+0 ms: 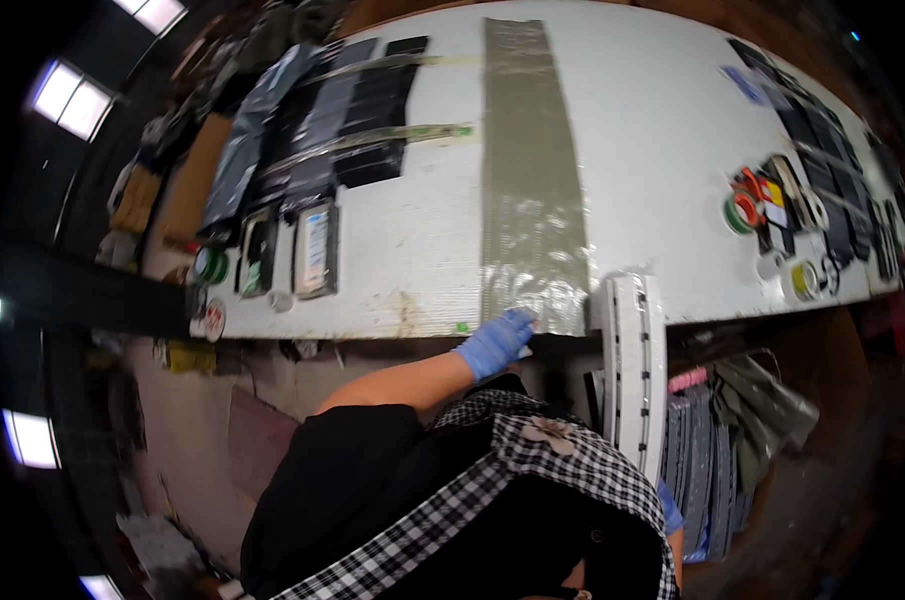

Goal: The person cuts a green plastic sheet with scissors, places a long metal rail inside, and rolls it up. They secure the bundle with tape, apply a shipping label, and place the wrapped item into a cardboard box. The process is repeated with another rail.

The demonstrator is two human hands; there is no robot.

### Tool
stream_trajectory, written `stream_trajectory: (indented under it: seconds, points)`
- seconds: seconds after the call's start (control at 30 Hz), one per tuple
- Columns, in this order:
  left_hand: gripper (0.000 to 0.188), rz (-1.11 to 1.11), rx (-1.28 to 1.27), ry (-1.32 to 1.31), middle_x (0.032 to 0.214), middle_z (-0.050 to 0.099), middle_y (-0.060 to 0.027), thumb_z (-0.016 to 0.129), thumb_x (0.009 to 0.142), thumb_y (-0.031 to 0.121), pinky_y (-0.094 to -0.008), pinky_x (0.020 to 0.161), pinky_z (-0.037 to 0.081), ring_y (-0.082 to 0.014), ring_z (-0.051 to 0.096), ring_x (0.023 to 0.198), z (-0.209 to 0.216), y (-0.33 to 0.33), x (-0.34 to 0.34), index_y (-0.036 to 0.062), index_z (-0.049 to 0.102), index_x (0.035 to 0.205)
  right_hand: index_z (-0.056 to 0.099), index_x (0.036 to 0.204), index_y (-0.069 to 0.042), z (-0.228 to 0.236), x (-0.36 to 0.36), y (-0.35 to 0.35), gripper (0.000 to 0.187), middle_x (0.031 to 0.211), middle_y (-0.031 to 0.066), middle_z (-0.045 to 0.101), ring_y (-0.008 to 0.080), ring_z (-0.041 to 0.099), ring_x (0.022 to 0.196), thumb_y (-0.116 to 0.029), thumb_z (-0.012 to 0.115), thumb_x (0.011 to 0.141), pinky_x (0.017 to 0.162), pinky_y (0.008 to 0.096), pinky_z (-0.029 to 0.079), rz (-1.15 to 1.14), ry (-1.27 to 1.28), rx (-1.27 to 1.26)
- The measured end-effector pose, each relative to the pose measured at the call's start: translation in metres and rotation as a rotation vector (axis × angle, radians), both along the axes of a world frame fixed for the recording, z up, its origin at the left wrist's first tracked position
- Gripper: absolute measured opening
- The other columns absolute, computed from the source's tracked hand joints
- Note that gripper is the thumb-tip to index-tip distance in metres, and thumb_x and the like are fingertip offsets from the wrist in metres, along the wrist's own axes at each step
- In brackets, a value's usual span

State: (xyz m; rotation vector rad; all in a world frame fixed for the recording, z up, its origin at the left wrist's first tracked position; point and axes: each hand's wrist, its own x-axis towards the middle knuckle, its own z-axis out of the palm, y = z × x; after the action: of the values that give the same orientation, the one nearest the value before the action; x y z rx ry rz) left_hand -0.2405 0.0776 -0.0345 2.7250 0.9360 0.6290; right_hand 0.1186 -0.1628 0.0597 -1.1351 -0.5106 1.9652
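A long olive-green plastic bag (532, 190) lies flat across the white table, its near end at the front edge. My left hand (497, 343), in a blue glove, is closed at that near end with the bag's edge between its fingers. To the right of the bag, a long white package (632, 370) with dark marks along it slants from the table edge down my right side. Only a bit of my right hand (669, 508), also blue-gloved, shows beside the package's lower end; its fingers are hidden.
Black and grey plastic bags (317, 130) lie under strips at the table's left. Tape rolls and tools, among them a red tape dispenser (747, 195), sit at the right. Below the table's right side, a carton (822, 400) holds several grey packages (702, 460) and an olive bag (767, 405).
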Motion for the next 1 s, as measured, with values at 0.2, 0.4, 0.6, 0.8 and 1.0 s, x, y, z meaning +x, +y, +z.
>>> stream_trajectory:
  seconds: [0.2,0.4,0.6,0.8,1.0]
  points:
    - [0.021,0.173,-0.203,0.022,0.107,0.062,-0.0132,0.056,0.089,0.014,-0.0387,0.091,0.050,-0.0319,0.059,0.102,0.003,0.009,0.011,0.0023,0.062,0.105,0.032,0.146,0.000,-0.001,0.000,0.025,0.107,0.140,0.0120,0.048,0.0232,0.046,0.129,-0.032,0.084,0.059,0.109,0.0369,0.032,0.088,-0.115,-0.024]
    - [0.020,0.468,-0.301,0.163,0.101,0.067,-0.0117,0.064,0.086,0.024,-0.0393,0.080,0.053,-0.0302,0.063,0.094,0.018,0.083,0.032,0.0073,0.068,0.096,0.032,0.146,0.000,-0.002,-0.006,0.059,0.107,0.140,0.0120,0.048,0.0231,0.046,0.129,-0.031,0.084,0.058,0.109,0.0369,0.032,0.185,-0.179,-0.074]
    - [0.017,0.182,-0.592,0.190,0.086,0.071,-0.0140,0.069,0.073,0.020,-0.0406,0.071,0.055,-0.0322,0.068,0.078,-0.009,0.141,0.035,0.0077,0.073,0.084,0.031,0.146,0.001,0.000,-0.005,0.074,0.107,0.140,0.0120,0.049,0.0229,0.046,0.128,-0.030,0.085,0.058,0.109,0.0368,0.033,0.233,-0.218,-0.123]
    - [0.021,0.186,-0.850,-0.034,0.087,0.070,-0.0148,0.070,0.072,0.021,-0.0397,0.070,0.054,-0.0320,0.068,0.079,-0.015,0.142,0.017,0.0065,0.073,0.087,0.031,0.146,0.001,-0.002,0.001,0.072,0.107,0.139,0.0120,0.049,0.0227,0.046,0.128,-0.029,0.085,0.058,0.109,0.0368,0.033,0.234,-0.216,-0.133]
    - [0.023,0.595,-1.202,-0.611,0.086,0.071,-0.0114,0.070,0.083,0.029,-0.0356,0.075,0.052,-0.0242,0.066,0.078,-0.009,0.119,0.020,0.0079,0.072,0.090,0.031,0.146,0.001,0.000,0.016,0.056,0.107,0.139,0.0121,0.049,0.0226,0.046,0.128,-0.029,0.085,0.058,0.108,0.0367,0.033,0.218,-0.207,-0.144]
